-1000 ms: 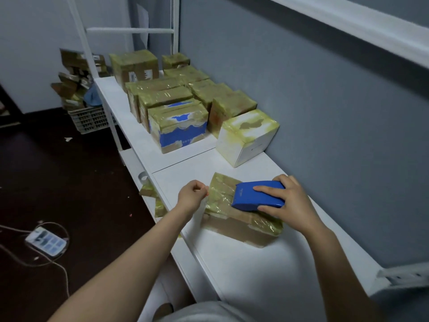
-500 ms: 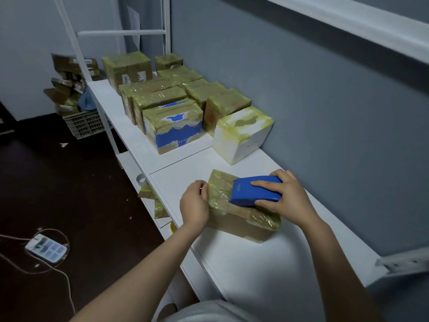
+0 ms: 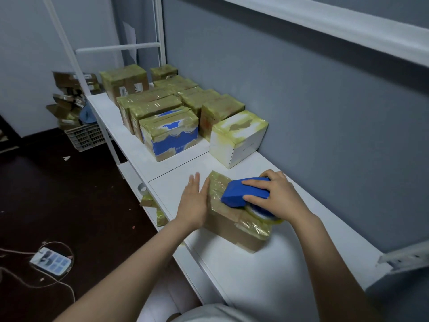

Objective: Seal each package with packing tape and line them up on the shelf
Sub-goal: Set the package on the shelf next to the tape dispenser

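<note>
Pressing flat with straight fingers (image 3: 196,182), the left hand (image 3: 193,203) steadies the box (image 3: 232,231) on the shelf (image 3: 267,287); sealed boxes (image 3: 169,135) stand at its 11 o'clock. At 3 o'clock, the right hand (image 3: 277,201) grips the tape dispenser (image 3: 241,191) on the box top. If the flat hand slips, the box may slide and the tape may wrinkle.

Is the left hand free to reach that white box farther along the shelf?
Probably yes: the left hand is open, holding nothing, and only bare shelf lies between it and the white box.

package (image 3: 234,225) on shelf (image 3: 255,275) | dispenser (image 3: 241,194) atop | boxes (image 3: 171,135) behind | basket (image 3: 86,139) perhaps beyond
</note>
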